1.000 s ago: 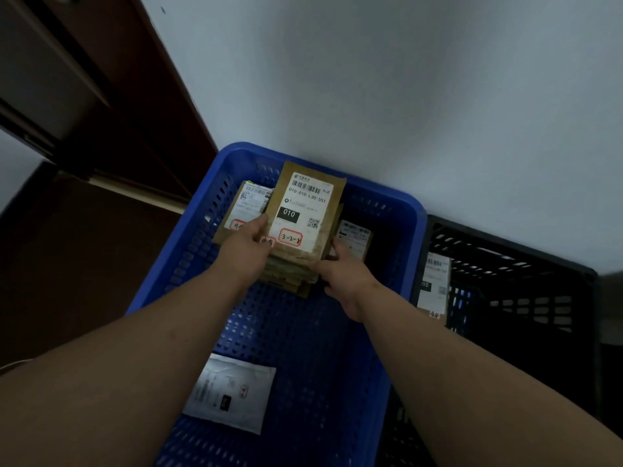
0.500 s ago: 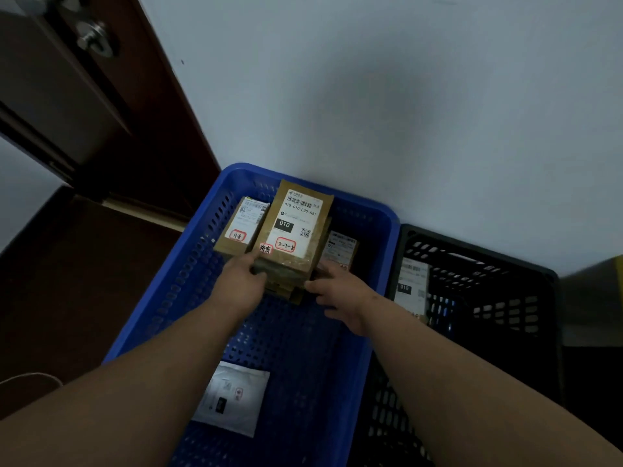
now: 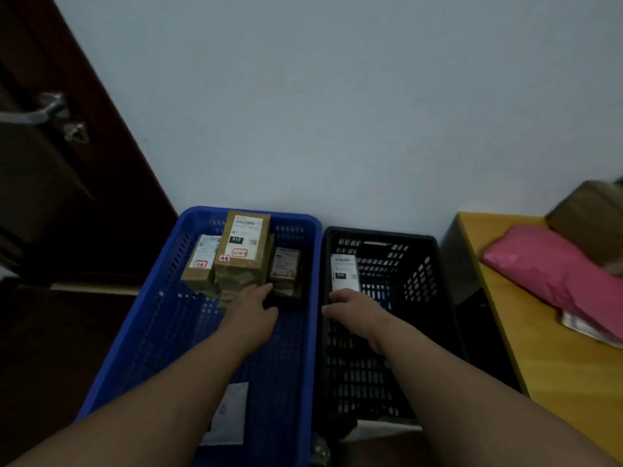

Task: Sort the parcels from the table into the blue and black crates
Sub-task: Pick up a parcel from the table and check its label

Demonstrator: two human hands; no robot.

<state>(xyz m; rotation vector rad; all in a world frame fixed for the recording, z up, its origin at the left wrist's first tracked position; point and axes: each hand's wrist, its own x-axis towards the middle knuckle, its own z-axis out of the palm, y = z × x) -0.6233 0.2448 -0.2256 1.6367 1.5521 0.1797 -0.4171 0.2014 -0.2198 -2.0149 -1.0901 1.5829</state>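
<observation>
A blue crate [image 3: 313, 298] stands on the floor by the wall, with a black crate [image 3: 438, 281] to its right. At the blue crate's far end lies a stack of brown parcels topped by a labelled box [image 3: 247, 239], with a smaller box [image 3: 202, 261] on its left and another [image 3: 285, 267] on its right. A white flat mailer [image 3: 229, 416] lies near the front. My left hand [image 3: 253, 311] hovers just in front of the stack, fingers relaxed, holding nothing. My right hand [image 3: 354, 306] is over the black crate, empty, near a labelled parcel [image 3: 344, 271] leaning on its left wall.
A yellow table [image 3: 539, 348] at the right carries a pink mailer [image 3: 556, 274], a brown box [image 3: 593, 217] and a flat packet under the pink one. A dark wooden door [image 3: 60, 163] with a metal handle stands at the left. The grey wall runs behind the crates.
Both hands have let go of the brown parcel stack and drawn back. My right hand has moved right, over the black crate. The view has risen and swung right, bringing the table into sight.
</observation>
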